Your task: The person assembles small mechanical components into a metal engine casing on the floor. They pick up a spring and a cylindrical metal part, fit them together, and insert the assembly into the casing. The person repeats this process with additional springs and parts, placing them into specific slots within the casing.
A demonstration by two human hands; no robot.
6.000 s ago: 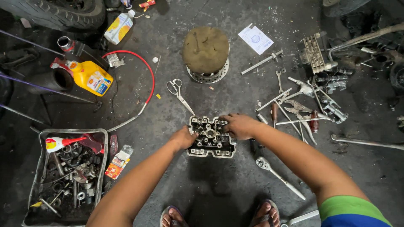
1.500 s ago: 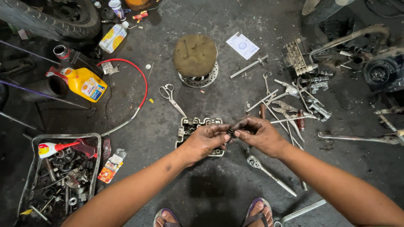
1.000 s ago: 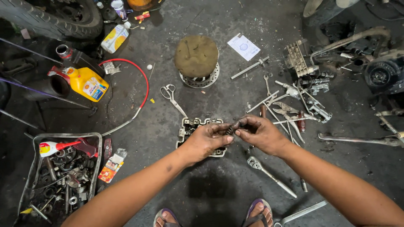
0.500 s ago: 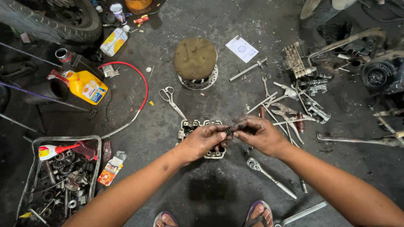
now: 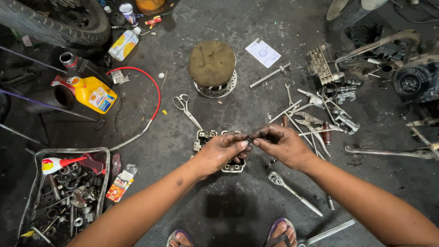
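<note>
My left hand and my right hand meet above a metal engine cylinder head that lies on the dark concrete floor. Between the fingertips of both hands I pinch a small dark metal part; it is too small to tell what it is. My left hand covers most of the cylinder head. Both hands are greasy.
A ratchet wrench lies right of the head, scissors behind it, and a pile of wrenches and pliers at the right. A tray of parts sits at the left, near a yellow oil jug, a red cable and a round cushioned stool.
Six seconds ago both hands gripped the cylinder head on the floor. Since then they have lifted and come together on the small part; over the last second they barely moved.
</note>
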